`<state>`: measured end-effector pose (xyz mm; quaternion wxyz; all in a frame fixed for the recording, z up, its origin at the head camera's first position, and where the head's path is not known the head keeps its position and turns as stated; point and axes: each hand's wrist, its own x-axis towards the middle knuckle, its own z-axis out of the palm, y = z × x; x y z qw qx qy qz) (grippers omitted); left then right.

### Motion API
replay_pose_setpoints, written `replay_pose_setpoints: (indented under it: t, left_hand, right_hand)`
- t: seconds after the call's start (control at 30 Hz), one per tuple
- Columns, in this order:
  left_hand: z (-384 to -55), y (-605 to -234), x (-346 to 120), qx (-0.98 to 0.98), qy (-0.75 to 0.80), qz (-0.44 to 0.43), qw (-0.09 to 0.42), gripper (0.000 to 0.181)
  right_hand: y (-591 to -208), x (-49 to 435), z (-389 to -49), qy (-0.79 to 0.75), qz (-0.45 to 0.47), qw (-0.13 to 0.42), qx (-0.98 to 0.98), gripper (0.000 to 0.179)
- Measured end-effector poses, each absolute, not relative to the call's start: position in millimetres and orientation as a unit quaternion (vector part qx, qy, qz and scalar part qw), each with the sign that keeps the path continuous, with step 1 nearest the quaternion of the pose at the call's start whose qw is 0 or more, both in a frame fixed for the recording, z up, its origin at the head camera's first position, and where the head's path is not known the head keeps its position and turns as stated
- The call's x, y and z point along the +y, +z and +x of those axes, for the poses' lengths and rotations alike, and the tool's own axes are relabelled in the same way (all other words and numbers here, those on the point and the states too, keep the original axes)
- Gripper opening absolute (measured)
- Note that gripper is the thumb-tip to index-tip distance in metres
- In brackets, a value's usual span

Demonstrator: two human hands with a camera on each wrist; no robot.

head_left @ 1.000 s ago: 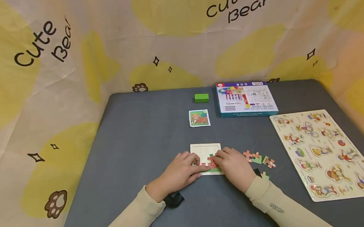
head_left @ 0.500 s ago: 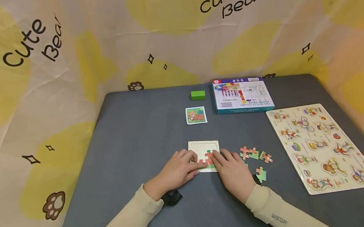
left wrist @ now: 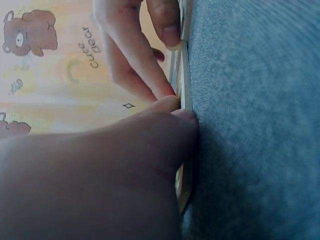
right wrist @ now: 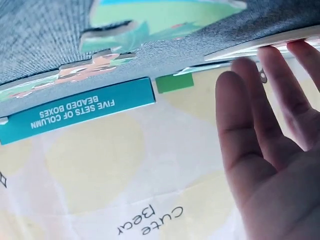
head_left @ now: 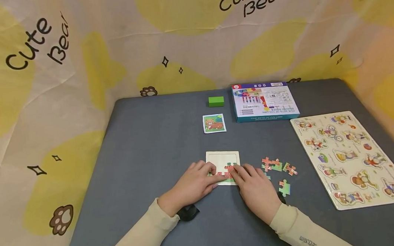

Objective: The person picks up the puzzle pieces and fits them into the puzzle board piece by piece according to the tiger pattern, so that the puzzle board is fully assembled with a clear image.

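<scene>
A shallow, pale, square puzzle tray point(head_left: 215, 157) is lying flat on the dark grey, fine-textured bench point(head_left: 157, 140), with red-and-green interlocking pieces point(head_left: 231, 165) sitting in its near right part. The left hand point(head_left: 191, 181) is pinching the tray's near edge, its index finger lying across the pieces; the right hand's point(head_left: 258, 188) fingers are reaching out nearly straight, slightly spread, their tips resting at the right side. Both hands are covering parts of the tray. Just beside the right hand, loose knobbed pieces point(head_left: 267, 163) are lying, one partly hidden behind it. Beyond the tray, a small picture card point(head_left: 214, 123) and a glossy green block point(head_left: 216, 101) are lying near a flat printed box point(head_left: 266, 101). A cream board point(head_left: 350, 169) with inset figures is occupying the right side, while creased, printed cloth point(head_left: 112, 38) is hanging behind.
</scene>
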<state>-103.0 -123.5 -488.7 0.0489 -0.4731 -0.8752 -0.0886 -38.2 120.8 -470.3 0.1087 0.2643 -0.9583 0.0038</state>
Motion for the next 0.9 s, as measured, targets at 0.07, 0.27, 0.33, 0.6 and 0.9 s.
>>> replay_pose_setpoints:
  t: [0.07, 0.27, 0.33, 0.6, 0.9]
  left_hand:
    - [-103.5, -488.6, -122.9, -0.874, -0.093, -0.474, 0.052, 0.037]
    - [-103.0, -484.2, -123.4, -0.872, -0.108, -0.474, 0.054, 0.037]
    - [-102.6, -484.5, -123.7, -0.872, -0.115, -0.472, 0.051, 0.036]
    - [-103.3, -487.7, -123.4, -0.869, -0.133, -0.473, 0.056, 0.033]
    - [-102.5, -489.7, -122.6, -0.873, -0.151, -0.462, 0.043, 0.033]
  right_hand:
    - [-469.7, 120.7, -39.9, 0.006, 0.269, 0.110, -0.957, 0.043]
    - [-461.7, 122.6, -39.8, 0.014, 0.274, 0.085, -0.958, 0.045]
    - [-455.3, 127.4, -35.1, 0.029, 0.270, 0.077, -0.959, 0.041]
    - [-426.3, 196.1, -26.3, 0.102, 0.137, 0.064, -0.983, 0.032]
    - [-440.2, 235.9, -28.9, 0.227, 0.063, -0.098, -0.967, 0.042]
